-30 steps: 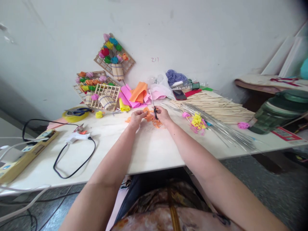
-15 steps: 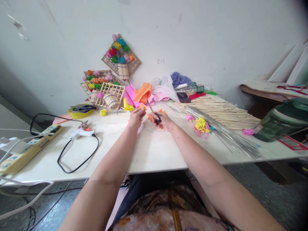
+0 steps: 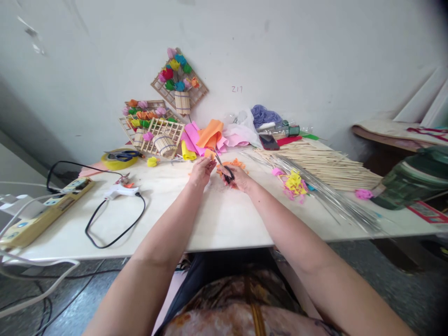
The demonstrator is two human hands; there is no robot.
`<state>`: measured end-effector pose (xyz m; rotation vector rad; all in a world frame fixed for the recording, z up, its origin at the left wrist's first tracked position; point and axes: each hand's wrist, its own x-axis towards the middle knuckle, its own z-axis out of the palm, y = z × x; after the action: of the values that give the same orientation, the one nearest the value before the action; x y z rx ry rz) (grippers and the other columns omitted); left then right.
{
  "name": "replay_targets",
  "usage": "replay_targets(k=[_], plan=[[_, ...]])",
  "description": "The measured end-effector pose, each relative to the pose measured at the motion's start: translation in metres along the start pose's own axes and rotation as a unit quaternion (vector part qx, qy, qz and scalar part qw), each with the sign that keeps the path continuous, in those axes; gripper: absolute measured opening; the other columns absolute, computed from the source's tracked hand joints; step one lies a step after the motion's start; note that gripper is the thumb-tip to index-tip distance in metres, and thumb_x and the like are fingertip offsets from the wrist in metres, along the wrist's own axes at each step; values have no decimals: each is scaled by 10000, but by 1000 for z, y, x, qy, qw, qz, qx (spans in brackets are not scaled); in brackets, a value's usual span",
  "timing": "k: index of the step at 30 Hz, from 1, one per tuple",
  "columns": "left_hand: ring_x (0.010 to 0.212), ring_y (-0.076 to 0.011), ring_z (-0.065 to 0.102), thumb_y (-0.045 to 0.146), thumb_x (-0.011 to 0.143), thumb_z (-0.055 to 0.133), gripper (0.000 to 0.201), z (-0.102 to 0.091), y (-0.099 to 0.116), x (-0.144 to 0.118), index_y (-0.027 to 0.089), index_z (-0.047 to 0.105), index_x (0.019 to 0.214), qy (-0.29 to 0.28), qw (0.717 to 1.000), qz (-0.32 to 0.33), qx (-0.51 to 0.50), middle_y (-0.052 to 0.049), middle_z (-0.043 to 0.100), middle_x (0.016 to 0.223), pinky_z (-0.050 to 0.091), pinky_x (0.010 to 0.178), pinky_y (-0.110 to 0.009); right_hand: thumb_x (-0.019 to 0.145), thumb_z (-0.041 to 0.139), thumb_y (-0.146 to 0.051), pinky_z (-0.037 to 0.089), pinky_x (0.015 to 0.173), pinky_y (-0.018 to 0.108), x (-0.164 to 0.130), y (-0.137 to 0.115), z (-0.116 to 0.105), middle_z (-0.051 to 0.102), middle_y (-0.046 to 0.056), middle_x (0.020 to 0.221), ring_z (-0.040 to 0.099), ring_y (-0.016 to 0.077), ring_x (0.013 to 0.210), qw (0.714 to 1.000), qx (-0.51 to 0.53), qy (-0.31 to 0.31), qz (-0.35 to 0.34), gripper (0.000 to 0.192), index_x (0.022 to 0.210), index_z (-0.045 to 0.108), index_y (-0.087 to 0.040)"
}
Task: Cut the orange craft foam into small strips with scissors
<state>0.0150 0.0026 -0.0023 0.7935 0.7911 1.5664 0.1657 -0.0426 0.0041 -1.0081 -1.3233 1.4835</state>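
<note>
Black-handled scissors (image 3: 227, 174) sit in my right hand (image 3: 238, 178), its fingers wrapped round the loops and the blades pointing up and away to the left. Between the fingertips of my left hand (image 3: 203, 171) is a small piece of orange crepe paper (image 3: 209, 154), close beside the blades. Whether the blades touch it I cannot make out. More orange paper scraps (image 3: 236, 163) lie on the table around my right hand. Just behind, an orange crepe paper sheet (image 3: 211, 134) rests over pink paper (image 3: 192, 138) and a yellow roll (image 3: 188, 150).
To the left are a glue gun (image 3: 121, 190), a power strip (image 3: 49, 212), and tape (image 3: 119, 161) with another pair of scissors on it. Bamboo sticks (image 3: 325, 170), metal wires (image 3: 325, 196) and a green bottle (image 3: 409, 179) occupy the right. Flower panels (image 3: 182, 100) lean on the wall.
My left hand has shifted slightly and its fingers sit a little differently on the orange paper. The scissors stay in my right hand. The whole view has moved slightly.
</note>
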Motion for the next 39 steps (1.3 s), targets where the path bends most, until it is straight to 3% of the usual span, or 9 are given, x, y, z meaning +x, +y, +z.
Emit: replay_targets(k=[6, 19, 30, 34, 39], plan=[[967, -186, 712, 245, 724, 783, 171, 2, -7, 2, 194, 625, 769, -3, 1000, -2, 9, -36, 735, 842, 535, 933, -328, 778, 738, -477, 285, 353, 204, 0, 1, 1, 554, -15, 623, 484, 96, 458, 1000, -2, -10, -6, 329, 747, 570, -196], [1003, -190, 719, 198, 782, 742, 97, 6, -8, 1, 188, 647, 793, 38, 999, -20, -13, -46, 747, 842, 543, 959, -322, 745, 752, -498, 196, 339, 188, 1, 4, 2, 535, -32, 637, 446, 78, 443, 1000, -2, -21, -7, 363, 812, 569, -191], [872, -135, 733, 76, 838, 652, 116, 12, -3, -4, 164, 664, 763, 61, 991, -65, -105, -21, 731, 745, 524, 972, -269, 826, 682, -456, 182, 315, 192, 1, 3, 4, 495, -44, 604, 397, 64, 405, 999, -15, -26, -17, 313, 759, 531, -190], [740, -101, 715, 64, 867, 622, 160, 12, -3, -5, 156, 662, 743, 53, 989, -67, -120, -6, 722, 703, 531, 951, -250, 869, 631, -414, 175, 313, 183, -1, 0, 5, 494, -51, 604, 404, 54, 395, 1000, -8, -21, -12, 265, 780, 535, -184], [806, -123, 733, 67, 850, 644, 142, 11, -4, -4, 162, 669, 748, 55, 989, -65, -119, -17, 731, 721, 536, 959, -260, 877, 624, -389, 175, 316, 177, -2, -2, 6, 497, -54, 594, 405, 50, 390, 1000, 0, -20, -7, 244, 790, 536, -178]])
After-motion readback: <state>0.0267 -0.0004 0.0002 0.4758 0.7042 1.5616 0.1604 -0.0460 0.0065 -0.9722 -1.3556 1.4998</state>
